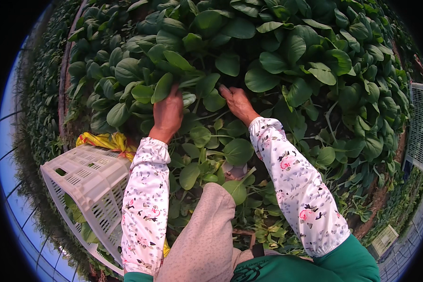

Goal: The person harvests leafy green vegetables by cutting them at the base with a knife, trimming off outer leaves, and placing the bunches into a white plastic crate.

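My left hand [168,112] reaches into dense leafy greens that look like bok choy [127,71], its fingertips hidden by leaves. It appears closed around a plant whose pale stem [188,99] shows beside the fingers. To the right, my right hand [239,103] is bent inward at the edge of a broad leaf [214,100]. Its fingertips are partly covered, so whether they grip anything is unclear. Below both hands grow smaller, more scattered plants [201,136] with thin stems.
A white plastic crate [91,176] tilts at the left with leaves inside, and a yellow bag [118,141] lies against its top. White crates [420,123] also stand at the far right. My knee [211,211] rises between my forearms among low plants.
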Tool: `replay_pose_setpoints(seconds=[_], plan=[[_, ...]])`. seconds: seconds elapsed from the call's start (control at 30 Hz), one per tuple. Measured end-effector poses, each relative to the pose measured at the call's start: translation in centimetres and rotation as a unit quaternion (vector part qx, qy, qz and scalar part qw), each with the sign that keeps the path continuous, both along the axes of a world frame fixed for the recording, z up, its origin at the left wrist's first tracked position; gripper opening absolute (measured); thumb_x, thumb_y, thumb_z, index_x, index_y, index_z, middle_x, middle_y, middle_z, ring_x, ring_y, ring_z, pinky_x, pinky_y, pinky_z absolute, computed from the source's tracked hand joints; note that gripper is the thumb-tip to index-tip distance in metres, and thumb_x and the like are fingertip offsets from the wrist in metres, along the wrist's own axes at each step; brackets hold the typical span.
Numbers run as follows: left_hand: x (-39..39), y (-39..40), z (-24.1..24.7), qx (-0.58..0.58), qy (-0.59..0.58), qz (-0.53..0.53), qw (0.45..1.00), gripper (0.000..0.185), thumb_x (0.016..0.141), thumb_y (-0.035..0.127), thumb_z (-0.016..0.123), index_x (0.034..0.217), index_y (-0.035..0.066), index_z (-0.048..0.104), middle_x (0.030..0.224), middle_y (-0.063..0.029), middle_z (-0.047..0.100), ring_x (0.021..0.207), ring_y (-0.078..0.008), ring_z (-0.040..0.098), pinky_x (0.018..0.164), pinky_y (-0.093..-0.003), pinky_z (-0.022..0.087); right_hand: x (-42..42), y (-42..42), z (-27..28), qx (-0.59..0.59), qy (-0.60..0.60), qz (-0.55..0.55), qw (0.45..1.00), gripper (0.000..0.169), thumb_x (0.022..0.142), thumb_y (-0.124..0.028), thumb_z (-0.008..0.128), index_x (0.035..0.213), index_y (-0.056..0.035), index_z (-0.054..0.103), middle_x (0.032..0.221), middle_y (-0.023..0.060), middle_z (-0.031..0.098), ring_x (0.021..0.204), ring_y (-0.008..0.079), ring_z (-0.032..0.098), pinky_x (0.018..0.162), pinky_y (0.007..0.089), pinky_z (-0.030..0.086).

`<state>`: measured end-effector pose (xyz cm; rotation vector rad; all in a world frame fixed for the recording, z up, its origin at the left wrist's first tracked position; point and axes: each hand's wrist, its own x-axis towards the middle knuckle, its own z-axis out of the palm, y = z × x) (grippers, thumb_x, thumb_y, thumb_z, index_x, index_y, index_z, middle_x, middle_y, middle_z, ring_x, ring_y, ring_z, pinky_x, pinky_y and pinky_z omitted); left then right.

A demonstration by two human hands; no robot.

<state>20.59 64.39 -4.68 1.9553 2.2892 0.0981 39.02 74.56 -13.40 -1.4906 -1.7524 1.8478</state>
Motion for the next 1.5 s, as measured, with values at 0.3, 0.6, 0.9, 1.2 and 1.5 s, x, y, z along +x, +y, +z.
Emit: replay_pose_setpoints(seconds=[0.3,0.6,0.9,1.2,1.5], plan=[[3.0,-2.6,5.9,0.095,-0.089,-0.005,0.991,0.046,0.058,-0.005,0.064,0.103,0.002,0.059,0.124,-0.0069,0.05,0.105,-0.0337,0.052,0.089,-0.0406,0.043,6.4,-2.9,4.8,-0.072,0.011,-0.081,0.994,0.049,0.086,-0.049,0.055,0.074,-0.0019,0.059,0.066,0.0054,0.059,0.051,0.0133,0.047,0.05,0.0275,0.038],[7.1,-8.6,8.5,0.018,-0.258,0.04,0.965,0.042,0.062,-0.003,0.067,0.103,0.001,0.061,0.13,-0.0092,0.05,0.108,-0.0276,0.057,0.089,-0.034,0.046,4.1,-6.4,11.1,-0.297,0.303,-0.23,0.876,0.033,0.081,-0.024,0.071,0.101,-0.0045,0.054,0.068,-0.0025,0.053,0.045,0.0034,0.042,0.041,0.0193,0.034],[8.4,-6.7,10.7,0.055,-0.181,-0.055,0.98,0.058,0.059,0.014,0.074,0.114,0.01,0.058,0.135,-0.0148,0.042,0.127,-0.0341,0.038,0.108,-0.0485,0.021,4.9,-8.3,13.6,-0.215,0.225,-0.144,0.939,0.023,0.08,-0.017,0.071,0.093,-0.0023,0.058,0.073,0.0003,0.059,0.058,0.0057,0.055,0.047,0.0194,0.045],[5.6,-5.4,6.6,0.002,-0.187,-0.057,0.981,0.044,0.055,0.005,0.07,0.095,0.002,0.052,0.084,-0.0106,0.052,0.072,-0.0291,0.054,0.065,-0.0361,0.042,1.9,-7.0,10.8,-0.243,0.146,-0.068,0.956,0.041,0.087,-0.044,0.058,0.083,-0.0037,0.057,0.06,0.0002,0.054,0.05,0.0061,0.049,0.043,0.0202,0.039],[-1.0,-1.5,5.8,-0.143,0.123,-0.079,0.979,0.022,0.061,0.004,0.064,0.082,0.001,0.06,0.123,-0.0243,0.048,0.069,-0.0267,0.059,0.068,-0.0342,0.043,-1.4,-5.1,6.0,0.078,-0.055,0.089,0.991,0.034,0.085,-0.035,0.057,0.083,-0.0019,0.058,0.069,0.0185,0.059,0.066,0.0398,0.055,0.062,0.0448,0.044]])
